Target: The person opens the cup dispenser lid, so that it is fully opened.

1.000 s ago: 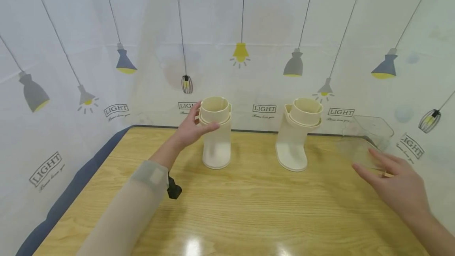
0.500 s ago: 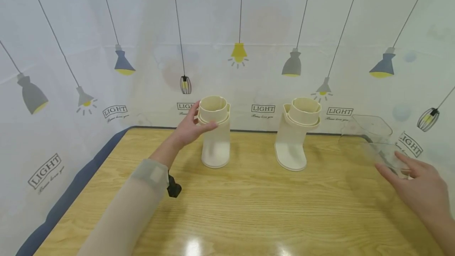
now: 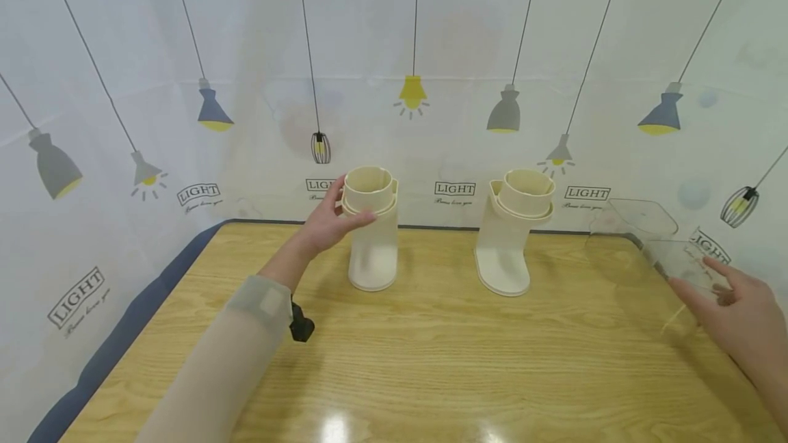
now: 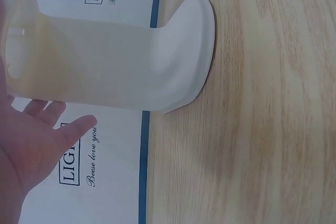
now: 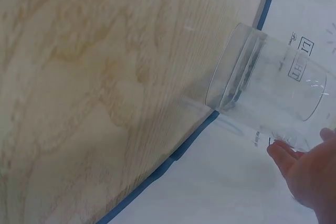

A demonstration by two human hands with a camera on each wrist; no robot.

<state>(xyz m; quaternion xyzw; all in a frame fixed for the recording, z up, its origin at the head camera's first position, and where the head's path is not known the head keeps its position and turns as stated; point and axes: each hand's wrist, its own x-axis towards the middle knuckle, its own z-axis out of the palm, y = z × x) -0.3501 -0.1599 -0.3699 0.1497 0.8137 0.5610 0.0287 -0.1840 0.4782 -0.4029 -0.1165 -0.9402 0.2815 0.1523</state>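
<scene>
Two cream plastic stands, each with an upright tube rising from a rounded foot to a ring at the top, stand on the table. My left hand (image 3: pixel 326 224) grips the ring of the left stand (image 3: pixel 374 255), thumb across the front and fingers round the far side. The right stand (image 3: pixel 503 251) is untouched. At the right, my right hand (image 3: pixel 739 310) holds a clear plastic container (image 3: pixel 674 258) by its side; its outline is faint. Another clear container (image 3: pixel 637 217) stands just behind it. The right wrist view shows a clear cylinder (image 5: pixel 273 77) beyond my fingers (image 5: pixel 283 156).
The wooden table (image 3: pixel 418 354) has a dark blue edge (image 3: pixel 132 316) at the left and back. Directly behind it hangs a pale cloth (image 3: pixel 369 33) printed with lamps. A black device (image 3: pixel 301 325) is strapped at my left wrist.
My right hand has moved to the right with the clear container, away from the right stand. My left hand stays on the left stand's ring.
</scene>
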